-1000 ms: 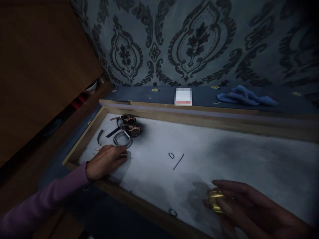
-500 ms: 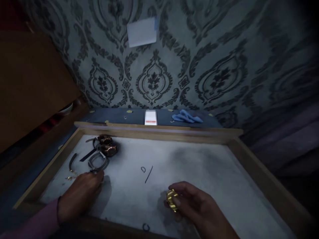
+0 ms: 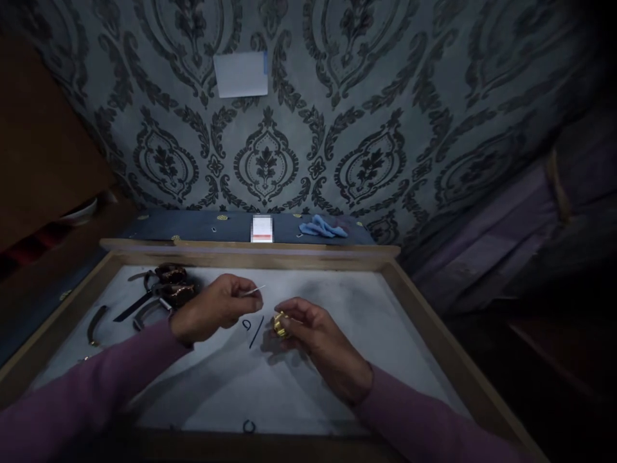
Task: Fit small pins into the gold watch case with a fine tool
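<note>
My left hand (image 3: 209, 312) is closed over the middle of the tray, its fingertips pinching a thin, pale, stick-like piece (image 3: 255, 290). To its right, my right hand (image 3: 321, 344) grips a shiny gold, ridged, rounded piece (image 3: 279, 325) between thumb and fingers. The two hands are close but apart. Below them on the white surface lie a small dark loop (image 3: 246, 325) and a thin dark strip (image 3: 256, 332). Behind my left forearm sit copper-brown bangle-like pieces (image 3: 176, 292) and a grey band (image 3: 142, 315), partly hidden.
The shallow wooden-rimmed tray (image 3: 250, 255) surrounds the work. A curved dark strap (image 3: 96, 326) lies at its left, a small black ring (image 3: 249, 426) near the front edge. Behind the rim are a white box (image 3: 261, 229) and a blue cloth (image 3: 322, 226), before a patterned wall.
My left hand has left the grey band and come to the middle with the thin pale piece. My right hand, still on the gold piece, is farther forward. The view has shifted.
</note>
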### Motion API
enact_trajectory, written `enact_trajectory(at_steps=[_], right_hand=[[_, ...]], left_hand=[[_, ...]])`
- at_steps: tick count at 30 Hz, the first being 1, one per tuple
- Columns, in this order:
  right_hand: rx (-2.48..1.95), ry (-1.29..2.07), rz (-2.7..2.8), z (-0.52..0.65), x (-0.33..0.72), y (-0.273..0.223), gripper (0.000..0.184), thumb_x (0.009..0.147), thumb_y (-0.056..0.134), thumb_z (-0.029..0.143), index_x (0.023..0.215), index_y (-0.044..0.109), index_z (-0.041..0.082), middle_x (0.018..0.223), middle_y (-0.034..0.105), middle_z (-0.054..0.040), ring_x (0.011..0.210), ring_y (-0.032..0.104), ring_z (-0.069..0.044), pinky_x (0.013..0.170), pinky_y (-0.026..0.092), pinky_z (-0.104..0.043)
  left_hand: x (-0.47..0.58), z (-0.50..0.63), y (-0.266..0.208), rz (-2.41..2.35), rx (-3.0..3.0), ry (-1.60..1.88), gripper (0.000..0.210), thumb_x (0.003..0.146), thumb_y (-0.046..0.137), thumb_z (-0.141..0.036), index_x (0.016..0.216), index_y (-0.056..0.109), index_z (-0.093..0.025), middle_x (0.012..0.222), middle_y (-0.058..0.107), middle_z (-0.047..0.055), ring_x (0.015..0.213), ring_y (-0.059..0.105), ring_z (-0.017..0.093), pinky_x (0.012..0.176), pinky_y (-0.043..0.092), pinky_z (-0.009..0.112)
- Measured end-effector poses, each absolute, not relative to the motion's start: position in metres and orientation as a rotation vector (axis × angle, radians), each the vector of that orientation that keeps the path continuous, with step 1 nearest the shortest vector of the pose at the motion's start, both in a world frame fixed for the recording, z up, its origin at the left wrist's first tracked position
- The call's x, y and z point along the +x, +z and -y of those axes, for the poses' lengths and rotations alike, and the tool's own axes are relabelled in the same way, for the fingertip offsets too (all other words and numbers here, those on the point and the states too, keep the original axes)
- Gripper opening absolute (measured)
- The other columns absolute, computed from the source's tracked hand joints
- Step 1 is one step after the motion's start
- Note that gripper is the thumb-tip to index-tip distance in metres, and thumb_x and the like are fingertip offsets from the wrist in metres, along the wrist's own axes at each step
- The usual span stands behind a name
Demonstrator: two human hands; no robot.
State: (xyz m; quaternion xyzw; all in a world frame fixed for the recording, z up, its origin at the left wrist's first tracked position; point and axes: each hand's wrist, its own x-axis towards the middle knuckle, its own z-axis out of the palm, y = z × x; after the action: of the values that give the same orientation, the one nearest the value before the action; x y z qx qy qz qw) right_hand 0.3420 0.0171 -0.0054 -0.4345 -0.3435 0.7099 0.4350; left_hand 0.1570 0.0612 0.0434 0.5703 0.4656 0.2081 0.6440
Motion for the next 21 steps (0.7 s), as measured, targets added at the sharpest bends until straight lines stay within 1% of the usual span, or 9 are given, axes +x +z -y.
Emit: enact_trajectory(at_steps=[3, 6, 8, 10, 13, 17, 21], right_hand=[[-1.014, 1.780, 0.864, -0.024, 0.342, -0.012, 0.033, 0.066, 0.082, 0.032, 0.088, 0.064, 0.017, 0.077, 0.067, -0.0004, 0.066, 0.066, -0.015, 0.059, 0.048, -0.027], [-0.981, 1.826, 0.854, -0.028, 0.343, -0.016, 0.032, 0.066, 0.082, 0.031, 0.087, 0.064, 0.016, 0.075, 0.068, -0.0014, 0.067, 0.065, -0.015, 0.057, 0.046, -0.024], [-0.974, 1.868, 0.842, -0.029, 0.344, -0.016, 0.031, 0.066, 0.082, 0.031, 0.088, 0.064, 0.016, 0.072, 0.067, -0.0013, 0.067, 0.064, -0.014, 0.056, 0.044, -0.023], [-0.968, 1.908, 0.830, -0.029, 0.344, -0.016, 0.029, 0.068, 0.081, 0.031, 0.086, 0.065, 0.016, 0.070, 0.066, -0.0007, 0.064, 0.061, -0.012, 0.052, 0.041, -0.020], [-0.982, 1.947, 0.805, -0.029, 0.344, -0.014, 0.025, 0.070, 0.079, 0.034, 0.081, 0.067, 0.015, 0.071, 0.065, -0.0006, 0.056, 0.056, -0.008, 0.044, 0.032, -0.018], [-1.038, 1.956, 0.753, -0.028, 0.342, -0.013, 0.025, 0.067, 0.081, 0.035, 0.070, 0.068, 0.013, 0.067, 0.063, -0.0004, 0.052, 0.049, -0.005, 0.041, 0.023, -0.018], [-1.042, 1.989, 0.639, -0.028, 0.340, -0.015, 0.027, 0.061, 0.085, 0.034, 0.069, 0.068, 0.013, 0.064, 0.061, 0.0007, 0.050, 0.046, -0.005, 0.041, 0.018, -0.018]], left_hand=[[0.175, -0.067, 0.032, -0.977, 1.144, 0.557, 0.026, 0.063, 0.070, -0.033, 0.063, 0.049, -0.017, 0.045, 0.030, -0.012, 0.039, 0.017, 0.003, 0.038, 0.012, 0.020], [0.180, -0.071, 0.016, -0.939, 1.052, 0.585, 0.027, 0.066, 0.069, -0.035, 0.064, 0.050, -0.017, 0.044, 0.028, -0.012, 0.039, 0.014, 0.003, 0.037, 0.010, 0.019], [0.180, -0.072, 0.008, -0.938, 1.015, 0.597, 0.027, 0.068, 0.068, -0.035, 0.064, 0.048, -0.017, 0.044, 0.027, -0.012, 0.039, 0.014, 0.003, 0.037, 0.010, 0.019], [0.181, -0.071, 0.004, -0.954, 0.988, 0.603, 0.028, 0.069, 0.067, -0.034, 0.062, 0.047, -0.017, 0.044, 0.027, -0.012, 0.039, 0.015, 0.003, 0.037, 0.010, 0.020], [0.183, -0.068, 0.001, -0.960, 0.978, 0.594, 0.026, 0.070, 0.065, -0.033, 0.060, 0.047, -0.017, 0.043, 0.036, -0.009, 0.038, 0.019, 0.003, 0.037, 0.011, 0.020], [0.186, -0.063, 0.001, -0.943, 0.998, 0.615, 0.022, 0.071, 0.063, -0.031, 0.062, 0.050, -0.015, 0.050, 0.052, -0.004, 0.039, 0.029, 0.003, 0.038, 0.014, 0.019], [0.186, -0.060, 0.001, -0.955, 1.032, 0.637, 0.020, 0.071, 0.064, -0.032, 0.067, 0.053, -0.015, 0.052, 0.055, -0.004, 0.038, 0.027, 0.003, 0.037, 0.013, 0.018]])
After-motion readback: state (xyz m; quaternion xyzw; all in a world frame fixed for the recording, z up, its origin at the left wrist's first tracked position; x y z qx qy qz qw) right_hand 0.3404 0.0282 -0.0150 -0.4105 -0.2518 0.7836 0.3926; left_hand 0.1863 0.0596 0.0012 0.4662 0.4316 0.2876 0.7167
